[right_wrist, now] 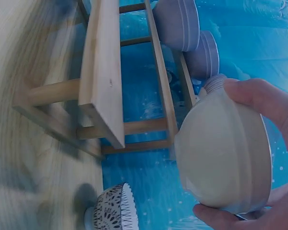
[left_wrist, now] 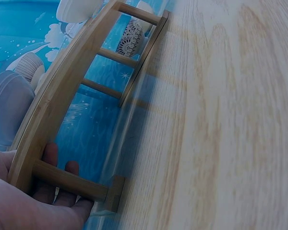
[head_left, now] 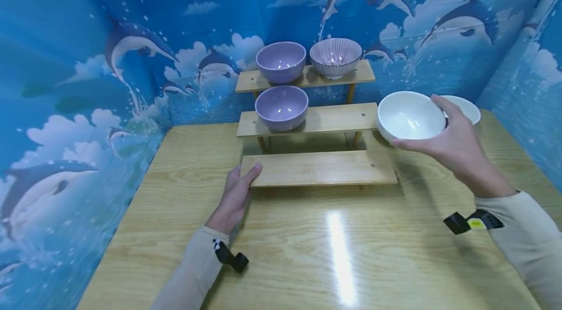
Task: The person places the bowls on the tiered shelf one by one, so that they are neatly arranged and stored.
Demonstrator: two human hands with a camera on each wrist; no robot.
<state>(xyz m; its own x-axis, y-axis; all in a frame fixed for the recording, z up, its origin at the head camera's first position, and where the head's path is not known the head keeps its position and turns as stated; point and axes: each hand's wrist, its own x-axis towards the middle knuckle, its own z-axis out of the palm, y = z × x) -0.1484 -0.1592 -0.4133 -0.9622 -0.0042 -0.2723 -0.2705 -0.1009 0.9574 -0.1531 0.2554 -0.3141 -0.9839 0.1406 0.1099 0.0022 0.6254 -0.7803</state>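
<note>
My right hand (head_left: 458, 146) holds a plain white bowl (head_left: 408, 117) by its side, thumb and fingers spread across it. The bowl is in the air, tilted, by the right end of the middle shelf (head_left: 333, 117). In the right wrist view its outer wall (right_wrist: 221, 153) faces the camera. My left hand (head_left: 232, 195) grips the left end of the lowest shelf (head_left: 320, 168) of a three-step wooden stand, thumb on top. In the left wrist view, its fingers (left_wrist: 50, 155) reach under the board around the leg (left_wrist: 69, 179).
One purple bowl (head_left: 282, 107) sits on the middle shelf's left. Another purple bowl (head_left: 281, 61) and a striped bowl (head_left: 335, 56) share the top shelf (head_left: 246, 82). A black-patterned bowl (right_wrist: 116, 208) stands on the table right of the stand, partly behind my right hand. Dolphin-print cloth (head_left: 210, 17) backs the table.
</note>
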